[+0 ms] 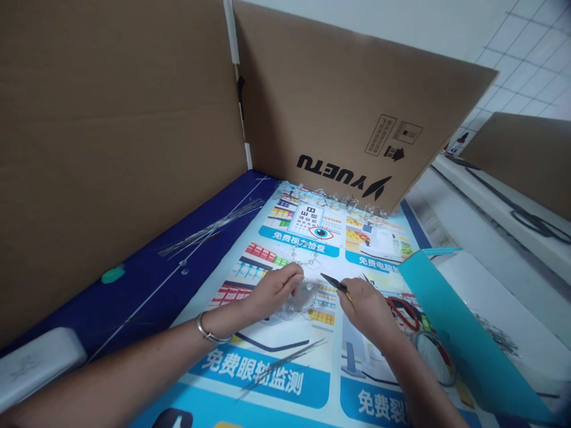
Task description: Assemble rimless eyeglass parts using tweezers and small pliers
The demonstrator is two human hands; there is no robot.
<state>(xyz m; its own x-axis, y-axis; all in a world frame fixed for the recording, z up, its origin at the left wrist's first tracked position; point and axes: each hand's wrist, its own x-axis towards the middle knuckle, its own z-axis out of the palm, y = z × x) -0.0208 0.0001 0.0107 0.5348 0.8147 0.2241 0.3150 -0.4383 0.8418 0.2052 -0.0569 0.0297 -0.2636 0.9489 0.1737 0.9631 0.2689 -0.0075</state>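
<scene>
L hand (pixel 274 289) is low over the mat, fingers loosely curled & half closed, fingertips at the edge of a clear moulded plastic part w/ thin spokes (pixel 301 300); can't tell if it's actually gripping or just touching. Thin silver bangle (pixel 209 330) on that wrist. R hand (pixel 363 309) is curled shut around a slim black-tipped tool w/ yellow grip (pixel 339 286), tips pointing up-left toward the clear part, just beside it, not visibly touching. Can't tell if it's tweezers or small snips. Clear part lies on a glossy blue-and-white printed poster mat (pixel 276 380) w/ Chinese text & an eye-chart panel. Bundle of thin clear rods (pixel 281 364) lies on the mat near the L forearm, more long thin rods (pixel 209 229) on the dark blue mat border (pixel 147 285), small clear plastic bits (pixel 334 199) in a row along the far edge. To the R, teal plastic sheet (pixel 468 339) stands tilted, red loop (pixel 404 314) & clear ring (pixel 432 356) beside it. Brown cardboard panels (pixel 330 101) w/ black YUETU print stand upright behind, white foam block (pixel 38 359) at L.
</scene>
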